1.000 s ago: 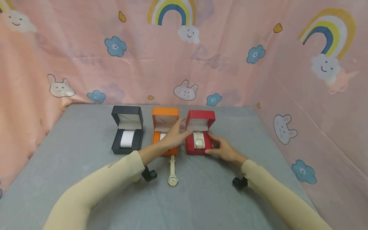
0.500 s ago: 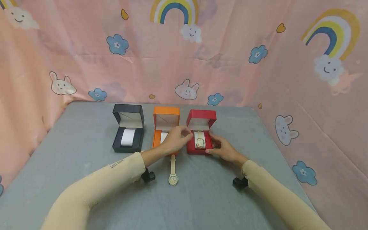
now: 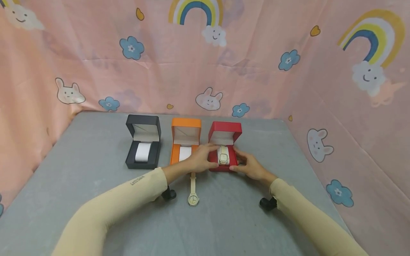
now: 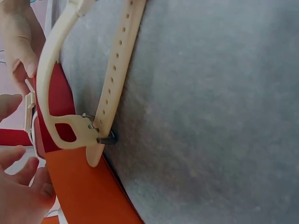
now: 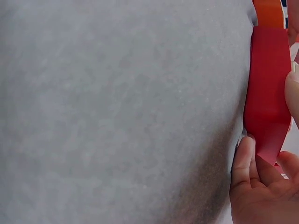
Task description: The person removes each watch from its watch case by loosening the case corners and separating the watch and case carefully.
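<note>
A red watch box (image 3: 225, 126) stands with its lid up, and a cream-strapped square watch (image 3: 224, 157) sits round the white cushion inside. My right hand (image 3: 251, 165) grips the right side of this box, thumb at the front corner and fingers along the side. In the right wrist view, those fingertips (image 5: 244, 151) lie against the red wall. My left hand (image 3: 200, 159) reaches over the orange box to the left rim of the red one. Its thumb and fingers are spread apart close to the watch, as the left wrist view shows.
Left of the red box stand an orange watch box (image 3: 186, 122) and a black watch box (image 3: 143, 120), both with lids up and bare white cushions. A round-faced cream watch (image 3: 193, 200) lies stretched out before the orange box. Behind hangs a pink printed curtain (image 3: 153, 74).
My left hand lifted back slightly, then came down and right to the red box's left rim, fingers now spread. The right hand keeps its grip, and the watch stays on its cushion.
</note>
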`<action>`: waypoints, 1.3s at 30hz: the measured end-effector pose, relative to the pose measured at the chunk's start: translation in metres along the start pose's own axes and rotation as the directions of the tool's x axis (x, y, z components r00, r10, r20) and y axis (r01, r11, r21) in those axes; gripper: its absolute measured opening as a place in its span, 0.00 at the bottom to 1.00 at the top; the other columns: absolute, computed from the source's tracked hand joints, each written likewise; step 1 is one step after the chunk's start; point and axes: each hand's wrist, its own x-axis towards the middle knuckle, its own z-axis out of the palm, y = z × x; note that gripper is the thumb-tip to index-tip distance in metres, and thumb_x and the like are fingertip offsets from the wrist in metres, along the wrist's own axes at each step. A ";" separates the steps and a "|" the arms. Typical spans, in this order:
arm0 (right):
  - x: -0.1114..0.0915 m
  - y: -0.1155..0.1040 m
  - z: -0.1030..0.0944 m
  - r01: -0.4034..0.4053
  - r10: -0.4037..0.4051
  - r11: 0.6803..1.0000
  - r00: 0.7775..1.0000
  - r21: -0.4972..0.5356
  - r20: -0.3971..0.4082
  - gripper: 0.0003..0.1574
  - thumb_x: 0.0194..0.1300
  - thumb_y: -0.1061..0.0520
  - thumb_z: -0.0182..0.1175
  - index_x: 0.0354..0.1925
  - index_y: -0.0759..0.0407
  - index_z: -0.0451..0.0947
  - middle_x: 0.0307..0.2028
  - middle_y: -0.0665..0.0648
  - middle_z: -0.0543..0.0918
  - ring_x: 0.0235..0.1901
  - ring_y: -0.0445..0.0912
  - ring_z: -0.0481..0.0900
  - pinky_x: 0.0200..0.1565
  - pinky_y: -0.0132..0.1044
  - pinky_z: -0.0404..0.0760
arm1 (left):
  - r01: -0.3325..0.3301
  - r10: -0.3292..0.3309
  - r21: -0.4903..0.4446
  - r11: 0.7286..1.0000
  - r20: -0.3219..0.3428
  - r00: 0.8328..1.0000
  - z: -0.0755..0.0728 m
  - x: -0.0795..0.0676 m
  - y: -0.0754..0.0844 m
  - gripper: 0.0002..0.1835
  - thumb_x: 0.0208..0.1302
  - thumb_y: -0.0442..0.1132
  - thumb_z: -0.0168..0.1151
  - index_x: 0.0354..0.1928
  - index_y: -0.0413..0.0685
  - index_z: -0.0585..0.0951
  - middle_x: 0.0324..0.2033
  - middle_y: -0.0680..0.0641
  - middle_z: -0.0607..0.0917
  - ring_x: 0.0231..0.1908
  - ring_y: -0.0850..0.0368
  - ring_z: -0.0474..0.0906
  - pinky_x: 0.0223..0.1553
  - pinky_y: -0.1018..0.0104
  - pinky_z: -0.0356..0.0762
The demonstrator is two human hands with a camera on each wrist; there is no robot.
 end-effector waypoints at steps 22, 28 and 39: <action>0.000 -0.002 0.001 -0.024 0.023 0.999 1.000 -0.045 -0.007 0.56 0.66 0.57 0.69 0.79 0.62 0.47 0.77 0.67 0.60 0.58 0.57 0.77 0.54 0.30 0.79 | 0.041 -0.048 0.214 0.976 0.027 0.999 0.003 0.015 0.004 0.38 0.65 0.48 0.69 0.74 0.46 0.68 0.72 0.42 0.70 0.66 0.45 0.65 0.68 0.51 0.70; 0.000 -0.002 0.000 0.000 -0.001 1.000 1.000 -0.030 -0.007 0.55 0.66 0.59 0.68 0.79 0.64 0.47 0.77 0.70 0.59 0.58 0.59 0.77 0.54 0.31 0.79 | 0.044 -0.055 0.270 0.962 0.033 0.998 0.004 0.020 0.005 0.40 0.63 0.52 0.71 0.73 0.45 0.69 0.70 0.42 0.71 0.67 0.45 0.65 0.70 0.53 0.68; 0.000 -0.001 0.001 -0.003 0.003 1.000 1.000 -0.019 0.002 0.55 0.67 0.58 0.67 0.79 0.63 0.47 0.77 0.70 0.58 0.58 0.59 0.76 0.52 0.26 0.78 | 0.042 -0.054 0.319 0.947 0.027 0.998 0.004 0.023 0.004 0.42 0.61 0.55 0.72 0.72 0.43 0.70 0.69 0.41 0.71 0.65 0.47 0.67 0.67 0.55 0.71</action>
